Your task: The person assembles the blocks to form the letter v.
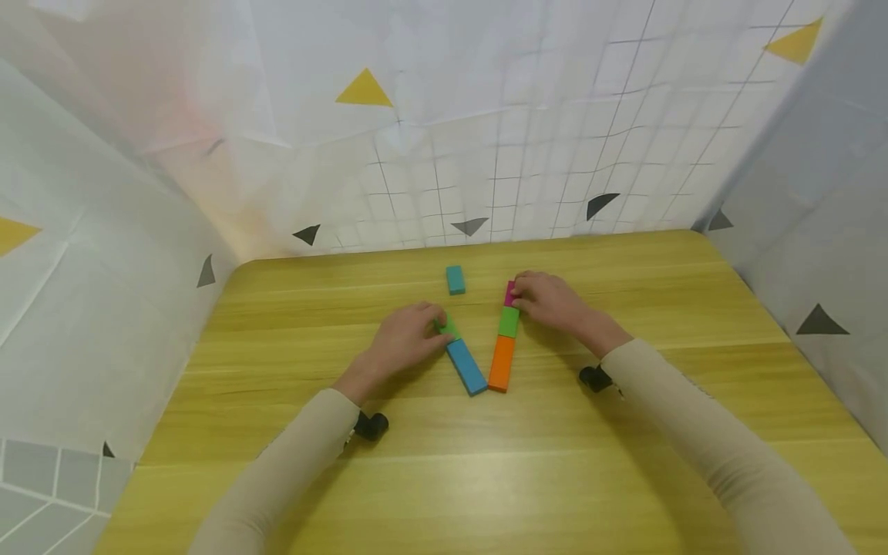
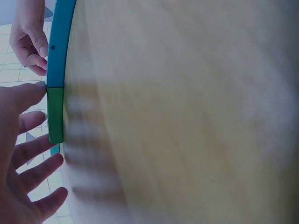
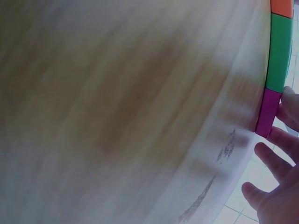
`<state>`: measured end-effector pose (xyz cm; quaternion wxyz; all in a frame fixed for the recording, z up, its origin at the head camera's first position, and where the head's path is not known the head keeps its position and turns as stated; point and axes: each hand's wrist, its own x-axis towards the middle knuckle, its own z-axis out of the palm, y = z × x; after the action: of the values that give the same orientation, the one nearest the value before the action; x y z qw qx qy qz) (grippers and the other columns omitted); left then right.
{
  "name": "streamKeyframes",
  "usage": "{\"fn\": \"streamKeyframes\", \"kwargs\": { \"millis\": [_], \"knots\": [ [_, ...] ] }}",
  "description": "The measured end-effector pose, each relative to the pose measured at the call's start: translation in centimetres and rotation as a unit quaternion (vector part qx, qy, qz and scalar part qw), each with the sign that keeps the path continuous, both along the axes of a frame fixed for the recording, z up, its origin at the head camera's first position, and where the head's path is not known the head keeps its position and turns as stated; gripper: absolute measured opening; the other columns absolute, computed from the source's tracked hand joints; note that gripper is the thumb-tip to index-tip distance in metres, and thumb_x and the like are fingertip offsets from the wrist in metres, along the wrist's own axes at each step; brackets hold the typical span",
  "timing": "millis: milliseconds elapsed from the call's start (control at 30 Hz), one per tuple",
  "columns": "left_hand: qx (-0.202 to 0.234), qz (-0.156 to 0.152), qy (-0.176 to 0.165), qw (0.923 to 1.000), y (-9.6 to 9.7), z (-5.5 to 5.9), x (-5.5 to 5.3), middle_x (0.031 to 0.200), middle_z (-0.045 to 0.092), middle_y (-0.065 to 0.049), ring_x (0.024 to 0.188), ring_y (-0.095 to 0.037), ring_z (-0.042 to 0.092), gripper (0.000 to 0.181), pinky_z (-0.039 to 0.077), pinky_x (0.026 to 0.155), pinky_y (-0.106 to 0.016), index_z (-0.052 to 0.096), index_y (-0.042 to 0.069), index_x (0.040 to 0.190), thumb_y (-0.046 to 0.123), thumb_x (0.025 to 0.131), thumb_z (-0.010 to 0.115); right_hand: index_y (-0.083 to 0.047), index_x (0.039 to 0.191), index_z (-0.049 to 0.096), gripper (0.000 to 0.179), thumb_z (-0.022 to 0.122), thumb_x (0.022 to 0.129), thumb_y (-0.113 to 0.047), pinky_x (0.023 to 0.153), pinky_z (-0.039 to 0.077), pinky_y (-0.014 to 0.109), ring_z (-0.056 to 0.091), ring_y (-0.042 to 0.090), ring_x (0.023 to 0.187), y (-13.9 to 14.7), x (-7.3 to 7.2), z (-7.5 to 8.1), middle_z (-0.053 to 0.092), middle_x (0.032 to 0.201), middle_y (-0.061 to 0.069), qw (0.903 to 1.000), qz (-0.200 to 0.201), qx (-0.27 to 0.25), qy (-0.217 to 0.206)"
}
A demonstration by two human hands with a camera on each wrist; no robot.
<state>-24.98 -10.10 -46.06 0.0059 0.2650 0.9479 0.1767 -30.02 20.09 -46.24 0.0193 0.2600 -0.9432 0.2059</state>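
Observation:
In the head view my left hand (image 1: 409, 337) has thumb and fingers around a green block (image 1: 449, 327), whose near end meets a longer blue block (image 1: 467, 367). My right hand (image 1: 551, 299) pinches a magenta block (image 1: 509, 294) between thumb and fingertips. Below that one, a second green block (image 1: 509, 321) and a longer orange block (image 1: 501, 363) continue the row. The two rows lean into a V, their near ends close together. The left wrist view shows the held green block (image 2: 55, 114) end to end with the blue one, other fingers spread.
A teal block (image 1: 455, 280) lies apart, beyond the V's open end. All rests on a wood-grain table (image 1: 444, 470). White sheeting (image 1: 458, 169) with grid lines and triangles stands behind the table and along both sides. A small black device (image 1: 371, 425) is at the left wrist.

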Motion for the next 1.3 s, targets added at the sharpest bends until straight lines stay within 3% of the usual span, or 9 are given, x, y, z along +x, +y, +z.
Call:
{"fn": "streamKeyframes", "kwargs": {
  "millis": [600, 933, 1300],
  "knots": [
    [-0.026, 0.005, 0.005, 0.9996, 0.22, -0.07, 0.05, 0.119, 0.066, 0.005, 0.098, -0.013, 0.062, 0.036, 0.053, 0.086, -0.032, 0.064, 0.023, 0.107, 0.056, 0.091, 0.064, -0.005, 0.108, 0.073, 0.019, 0.064, 0.097, -0.018, 0.091, 0.053, 0.046, 0.063, 0.028, 0.097, 0.07, -0.02, -0.20, 0.068, 0.110, 0.010, 0.9999, -0.003, -0.006, -0.009],
    [-0.019, 0.006, 0.007, 0.9998, 0.34, -0.02, 0.10, 0.120, 0.066, 0.005, 0.099, -0.013, 0.062, 0.035, 0.053, 0.087, -0.032, 0.064, 0.023, 0.107, 0.054, 0.091, 0.065, -0.005, 0.108, 0.073, 0.019, 0.064, 0.096, -0.016, 0.092, 0.053, 0.046, 0.063, 0.028, 0.098, 0.00, 0.21, -0.04, 0.068, 0.111, 0.010, 0.9999, -0.005, -0.008, -0.008],
    [0.029, 0.026, -0.039, 0.9985, 0.22, -0.05, 0.08, 0.119, 0.064, 0.003, 0.106, -0.017, 0.060, 0.032, 0.052, 0.093, -0.037, 0.062, 0.022, 0.107, 0.050, 0.092, 0.064, -0.004, 0.108, 0.073, 0.019, 0.064, 0.096, -0.015, 0.090, 0.053, 0.046, 0.063, 0.028, 0.096, -0.06, 0.12, -0.08, 0.068, 0.111, 0.011, 1.0000, -0.001, -0.008, -0.002]
  ]
}}
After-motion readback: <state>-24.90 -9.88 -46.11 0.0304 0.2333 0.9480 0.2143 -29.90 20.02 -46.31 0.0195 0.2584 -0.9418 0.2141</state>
